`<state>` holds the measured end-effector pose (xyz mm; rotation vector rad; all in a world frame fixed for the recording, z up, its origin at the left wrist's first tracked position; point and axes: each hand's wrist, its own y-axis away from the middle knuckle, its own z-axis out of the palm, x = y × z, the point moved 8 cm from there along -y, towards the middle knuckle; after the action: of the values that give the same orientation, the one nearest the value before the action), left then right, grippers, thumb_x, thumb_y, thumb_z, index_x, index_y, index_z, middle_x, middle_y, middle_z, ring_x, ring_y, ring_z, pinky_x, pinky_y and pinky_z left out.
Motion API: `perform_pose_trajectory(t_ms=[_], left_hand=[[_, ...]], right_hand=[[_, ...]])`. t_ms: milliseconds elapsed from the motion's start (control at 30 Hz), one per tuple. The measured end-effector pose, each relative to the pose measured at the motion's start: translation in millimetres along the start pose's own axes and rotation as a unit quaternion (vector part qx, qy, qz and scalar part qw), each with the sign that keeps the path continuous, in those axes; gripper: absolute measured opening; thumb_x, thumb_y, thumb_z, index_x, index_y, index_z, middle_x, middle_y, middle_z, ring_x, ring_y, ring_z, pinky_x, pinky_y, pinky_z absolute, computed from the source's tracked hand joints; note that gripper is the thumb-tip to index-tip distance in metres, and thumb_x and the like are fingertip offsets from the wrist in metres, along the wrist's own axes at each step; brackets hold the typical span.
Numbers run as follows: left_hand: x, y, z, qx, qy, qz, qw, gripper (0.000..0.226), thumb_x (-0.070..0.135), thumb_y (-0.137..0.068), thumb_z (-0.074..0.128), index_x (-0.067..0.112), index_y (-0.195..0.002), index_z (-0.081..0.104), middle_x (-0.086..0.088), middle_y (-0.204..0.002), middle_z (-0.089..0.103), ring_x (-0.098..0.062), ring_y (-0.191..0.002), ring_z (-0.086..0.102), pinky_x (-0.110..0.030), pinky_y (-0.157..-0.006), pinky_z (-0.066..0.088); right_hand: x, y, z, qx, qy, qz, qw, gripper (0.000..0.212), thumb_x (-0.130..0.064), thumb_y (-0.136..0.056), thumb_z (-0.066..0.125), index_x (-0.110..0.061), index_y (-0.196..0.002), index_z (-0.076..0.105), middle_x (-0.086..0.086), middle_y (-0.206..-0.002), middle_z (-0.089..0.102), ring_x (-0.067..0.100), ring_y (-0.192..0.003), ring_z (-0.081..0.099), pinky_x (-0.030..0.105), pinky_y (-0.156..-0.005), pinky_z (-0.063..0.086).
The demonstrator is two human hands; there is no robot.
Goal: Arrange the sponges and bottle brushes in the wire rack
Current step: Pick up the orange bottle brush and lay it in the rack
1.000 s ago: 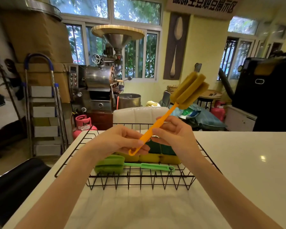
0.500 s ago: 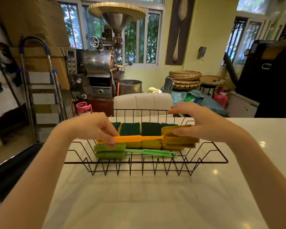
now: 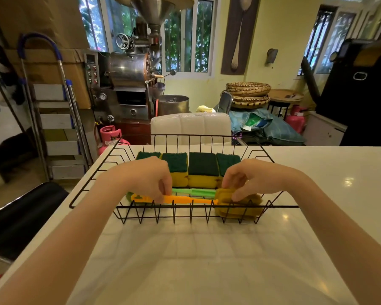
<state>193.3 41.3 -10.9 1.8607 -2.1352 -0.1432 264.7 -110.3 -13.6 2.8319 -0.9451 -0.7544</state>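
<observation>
Now lowering the orange brush into the rack, left hand pinching handle, right hand gripping sponge head, nearly placed.

I see 2 bare forearms reaching over the white countertop, no sleeves, watch, rings or gloves on either. My left hand and right hand, both past the countertop's near edge, show short, unpainted nails.

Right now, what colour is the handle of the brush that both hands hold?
Orange handle, clearest in the head view.
</observation>
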Motion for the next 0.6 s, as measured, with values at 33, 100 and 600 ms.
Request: perform_pose_trajectory(t_ms=[33,100,600], left_hand=[[2,-3,3,0.0,-0.007,0.002,1.0,0.022,0.016,-0.076,0.066,0.019,-0.097,0.069,0.021,-0.07,0.058,0.006,-0.065,0.054,-0.008,-0.062,0.041],[4,-6,6,-0.004,-0.012,0.003,1.0,0.027,0.011,-0.077,0.063,0.018,-0.103,0.067,0.011,-0.085,0.067,0.004,-0.069,0.054,-0.006,-0.063,0.039],[9,-7,19,-0.037,0.011,0.029,0.999,0.032,0.007,-0.084,0.051,0.022,-0.109,0.064,0.001,-0.11,0.067,-0.013,-0.097,0.06,-0.026,-0.09,0.047]], right_hand=[[0,-1,0,0.0,0.001,0.001,1.0,0.022,-0.029,-0.072,0.071,-0.035,-0.091,0.06,-0.003,-0.1,0.065,0.009,-0.089,0.06,0.031,-0.082,0.051],[0,-1,0,0.0,0.004,0.001,1.0,0.021,-0.03,-0.071,0.072,-0.036,-0.087,0.06,-0.005,-0.095,0.065,0.009,-0.087,0.061,0.03,-0.08,0.052],[-10,3,3,-0.003,0.015,0.01,1.0,0.037,-0.039,-0.074,0.067,-0.026,-0.109,0.059,-0.01,-0.104,0.06,0.009,-0.097,0.056,0.015,-0.076,0.043]])
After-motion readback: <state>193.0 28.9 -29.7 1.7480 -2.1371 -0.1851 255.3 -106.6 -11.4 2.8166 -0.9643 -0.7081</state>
